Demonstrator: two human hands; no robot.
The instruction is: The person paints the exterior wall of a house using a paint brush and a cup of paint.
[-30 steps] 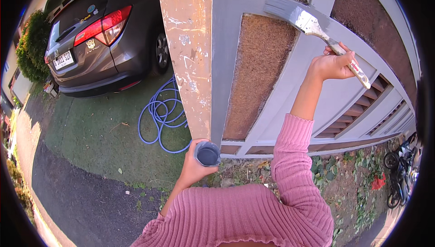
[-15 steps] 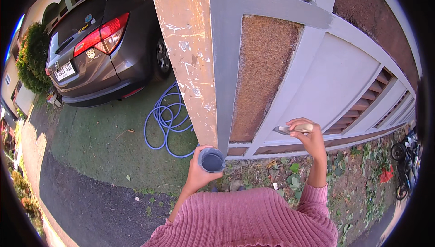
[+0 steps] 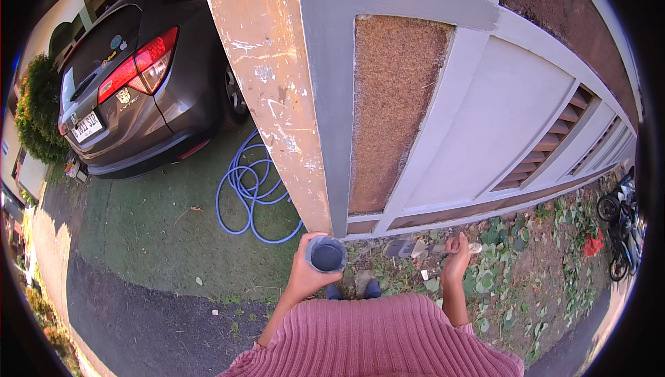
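Note:
My left hand [image 3: 303, 276] is wrapped around a small container of dark grey paint [image 3: 325, 255], its rim smeared with grey. It is upright, close to the foot of the pillar. My right hand [image 3: 456, 263] is closed around the handle of a paintbrush [image 3: 420, 248]. The brush lies level in the air, with its grey bristles toward the left and the pale handle end sticking out to the right of my fist. It is apart from the wall [image 3: 478, 121]. A darker grey strip [image 3: 325, 100] runs down the wall beside the peeling tan pillar face [image 3: 267, 86].
A dark car [image 3: 138, 79] stands at the left, with a coiled blue hose [image 3: 242, 197] on the green ground near the pillar. Rough brown panels [image 3: 395, 107] sit within the wall's grey frames. Leaves [image 3: 512, 252] cover soil at right; a motorcycle [image 3: 623, 221] stands beyond.
My right hand has drawn the paintbrush away from the wall, down and toward my body. The container stays in my left hand. The whole view has shifted slightly.

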